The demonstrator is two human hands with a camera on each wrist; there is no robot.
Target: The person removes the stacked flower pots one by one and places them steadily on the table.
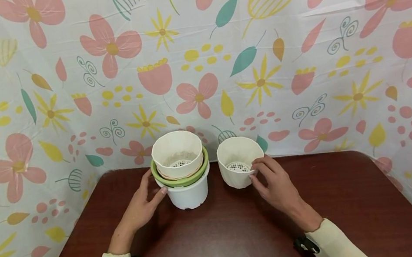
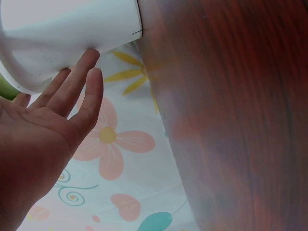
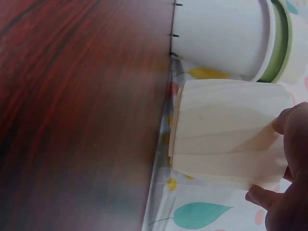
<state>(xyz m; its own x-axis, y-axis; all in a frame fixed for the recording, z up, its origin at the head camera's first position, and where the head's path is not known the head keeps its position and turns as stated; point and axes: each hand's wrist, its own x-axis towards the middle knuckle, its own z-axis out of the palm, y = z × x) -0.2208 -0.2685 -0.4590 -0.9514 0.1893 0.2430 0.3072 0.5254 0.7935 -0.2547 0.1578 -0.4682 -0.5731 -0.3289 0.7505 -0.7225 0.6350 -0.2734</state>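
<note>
A stack of flower pots stands at the back of the table, left of centre: a white pot (image 1: 189,197) at the bottom, a green pot (image 1: 204,167) inside it, and a cream faceted pot (image 1: 176,143) on top. My left hand (image 1: 139,206) rests against the left side of the stack; its fingers lie extended along the white pot's wall in the left wrist view. A separate cream pot (image 3: 226,130) with a perforated base stands upright to the right of the stack. My right hand (image 1: 279,186) pinches its near right rim between thumb and fingers.
The dark reddish-brown table (image 1: 207,251) extends in front of the pots and out to both sides. A floral sheet (image 1: 196,59) hangs right behind the table's back edge and around its sides. Between the stack and the separate pot is a narrow gap.
</note>
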